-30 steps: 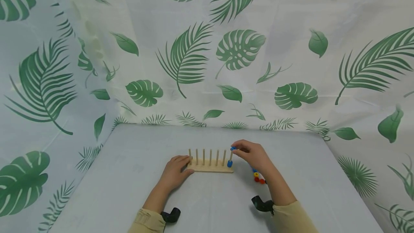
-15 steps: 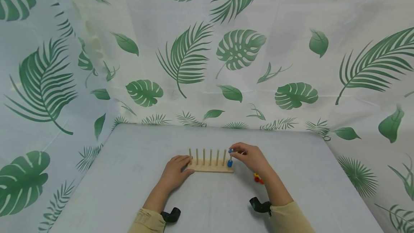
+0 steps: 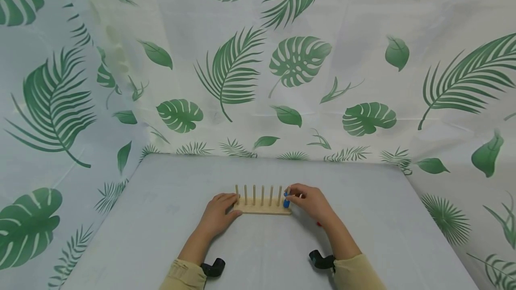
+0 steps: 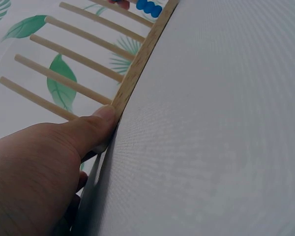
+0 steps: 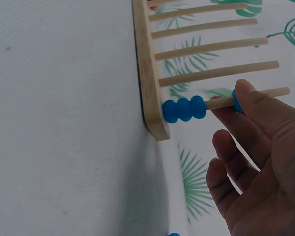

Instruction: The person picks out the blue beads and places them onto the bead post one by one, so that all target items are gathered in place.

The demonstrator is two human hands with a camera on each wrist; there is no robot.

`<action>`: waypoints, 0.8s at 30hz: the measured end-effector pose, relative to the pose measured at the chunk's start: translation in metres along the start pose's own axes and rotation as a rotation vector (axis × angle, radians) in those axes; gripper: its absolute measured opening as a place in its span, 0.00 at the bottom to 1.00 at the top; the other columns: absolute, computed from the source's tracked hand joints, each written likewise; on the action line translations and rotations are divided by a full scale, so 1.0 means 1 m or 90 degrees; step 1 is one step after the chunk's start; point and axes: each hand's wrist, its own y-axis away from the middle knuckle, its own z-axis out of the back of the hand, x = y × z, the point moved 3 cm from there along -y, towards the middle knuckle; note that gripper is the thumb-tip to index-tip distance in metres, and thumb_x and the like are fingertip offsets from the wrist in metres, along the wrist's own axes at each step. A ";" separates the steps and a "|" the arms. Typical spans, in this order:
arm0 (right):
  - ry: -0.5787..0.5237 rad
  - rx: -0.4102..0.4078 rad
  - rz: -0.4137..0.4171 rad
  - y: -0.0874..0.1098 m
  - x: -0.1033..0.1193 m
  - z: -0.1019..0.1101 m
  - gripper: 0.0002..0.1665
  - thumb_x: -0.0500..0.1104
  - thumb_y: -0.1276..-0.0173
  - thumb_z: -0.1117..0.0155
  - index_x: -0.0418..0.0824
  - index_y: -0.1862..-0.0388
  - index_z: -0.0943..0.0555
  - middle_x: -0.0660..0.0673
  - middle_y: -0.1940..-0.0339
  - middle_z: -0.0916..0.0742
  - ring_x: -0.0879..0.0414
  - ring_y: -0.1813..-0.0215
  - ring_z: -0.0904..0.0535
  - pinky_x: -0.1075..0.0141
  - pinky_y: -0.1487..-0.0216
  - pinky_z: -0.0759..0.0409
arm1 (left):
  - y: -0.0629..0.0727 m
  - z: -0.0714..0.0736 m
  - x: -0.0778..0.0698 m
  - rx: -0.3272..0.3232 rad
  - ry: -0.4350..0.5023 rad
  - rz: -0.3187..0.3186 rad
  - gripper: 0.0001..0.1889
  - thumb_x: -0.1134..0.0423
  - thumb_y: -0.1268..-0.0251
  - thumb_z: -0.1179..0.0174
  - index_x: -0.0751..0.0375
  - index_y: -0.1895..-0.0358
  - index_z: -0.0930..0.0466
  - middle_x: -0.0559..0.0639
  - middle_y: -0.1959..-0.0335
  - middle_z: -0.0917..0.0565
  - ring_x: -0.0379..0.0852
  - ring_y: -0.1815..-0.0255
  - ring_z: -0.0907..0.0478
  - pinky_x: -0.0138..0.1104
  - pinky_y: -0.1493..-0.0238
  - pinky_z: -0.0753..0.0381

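Observation:
A wooden peg rack (image 3: 262, 210) with a row of upright pegs stands on the table. My left hand (image 3: 219, 213) grips its left end; in the left wrist view the thumb (image 4: 102, 118) presses the front edge of the base and the fingers are mostly hidden behind. Thumb and forefinger of my right hand (image 3: 312, 200) pinch a blue bead (image 5: 237, 101), which is threaded on the rightmost peg (image 5: 220, 103), partway down. Below it, three blue beads (image 5: 185, 109) sit stacked against the base. The other pegs bear no beads.
A red bead (image 3: 319, 224) shows beside my right forearm, which hides what lies behind it. Another blue bead (image 5: 174, 234) peeks in at the bottom of the right wrist view. Black wrist cameras (image 3: 213, 267) sit near both sleeves. Leaf-printed cloth (image 3: 258, 79) rises behind the table.
My right hand has moved down along the rightmost peg with the pinched blue bead, from its tip to partway down. The right forearm now covers most of the loose beads. The left hand stays put.

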 end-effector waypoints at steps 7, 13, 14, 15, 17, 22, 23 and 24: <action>0.001 -0.001 -0.009 0.000 -0.006 -0.008 0.11 0.53 0.36 0.29 0.55 0.56 0.15 0.54 0.62 0.14 0.59 0.62 0.24 0.66 0.64 0.25 | 0.000 0.000 0.000 0.000 0.000 0.000 0.29 0.45 0.35 0.36 0.53 0.34 0.24 0.47 0.35 0.21 0.54 0.29 0.31 0.52 0.28 0.33; -0.013 0.004 -0.022 0.000 -0.009 -0.014 0.08 0.51 0.36 0.29 0.56 0.59 0.16 0.55 0.64 0.15 0.59 0.62 0.24 0.65 0.63 0.25 | 0.001 0.002 -0.001 0.002 0.003 -0.003 0.29 0.46 0.36 0.36 0.54 0.34 0.24 0.47 0.35 0.21 0.55 0.30 0.31 0.52 0.28 0.33; -0.015 0.004 -0.022 0.000 -0.010 -0.014 0.07 0.51 0.36 0.29 0.56 0.59 0.16 0.56 0.64 0.15 0.59 0.62 0.24 0.65 0.63 0.25 | 0.001 0.002 -0.001 0.002 0.003 -0.003 0.29 0.46 0.36 0.36 0.54 0.34 0.24 0.47 0.35 0.21 0.55 0.29 0.31 0.52 0.28 0.33; -0.018 0.005 -0.020 0.000 -0.010 -0.015 0.07 0.51 0.36 0.29 0.56 0.60 0.16 0.56 0.64 0.15 0.59 0.61 0.24 0.65 0.62 0.24 | 0.001 0.002 -0.001 0.001 0.002 -0.006 0.29 0.46 0.36 0.35 0.54 0.34 0.24 0.48 0.35 0.21 0.55 0.30 0.31 0.52 0.28 0.33; -0.023 0.007 -0.016 0.000 -0.010 -0.016 0.07 0.51 0.36 0.29 0.57 0.61 0.17 0.57 0.64 0.15 0.60 0.60 0.23 0.65 0.61 0.24 | 0.001 0.002 -0.001 -0.003 0.001 -0.012 0.29 0.47 0.36 0.35 0.55 0.34 0.24 0.48 0.35 0.21 0.55 0.30 0.30 0.52 0.29 0.32; -0.033 0.008 -0.011 0.001 -0.009 -0.016 0.07 0.50 0.36 0.29 0.58 0.61 0.18 0.57 0.64 0.15 0.60 0.59 0.21 0.63 0.59 0.21 | 0.000 0.002 -0.001 -0.011 0.000 -0.019 0.29 0.48 0.36 0.35 0.56 0.34 0.23 0.49 0.36 0.21 0.55 0.30 0.30 0.51 0.29 0.32; -0.036 0.008 -0.011 0.002 -0.009 -0.015 0.07 0.50 0.36 0.29 0.58 0.61 0.18 0.57 0.64 0.15 0.60 0.59 0.20 0.63 0.59 0.21 | -0.001 0.002 -0.001 -0.011 -0.001 -0.020 0.29 0.48 0.36 0.35 0.56 0.34 0.23 0.49 0.36 0.21 0.55 0.30 0.30 0.51 0.29 0.32; -0.037 0.008 -0.010 0.002 -0.009 -0.015 0.07 0.50 0.36 0.29 0.57 0.61 0.18 0.57 0.64 0.14 0.60 0.59 0.20 0.63 0.58 0.20 | -0.001 0.002 -0.001 -0.012 -0.002 -0.020 0.29 0.48 0.36 0.35 0.56 0.34 0.23 0.49 0.36 0.21 0.55 0.30 0.30 0.51 0.29 0.32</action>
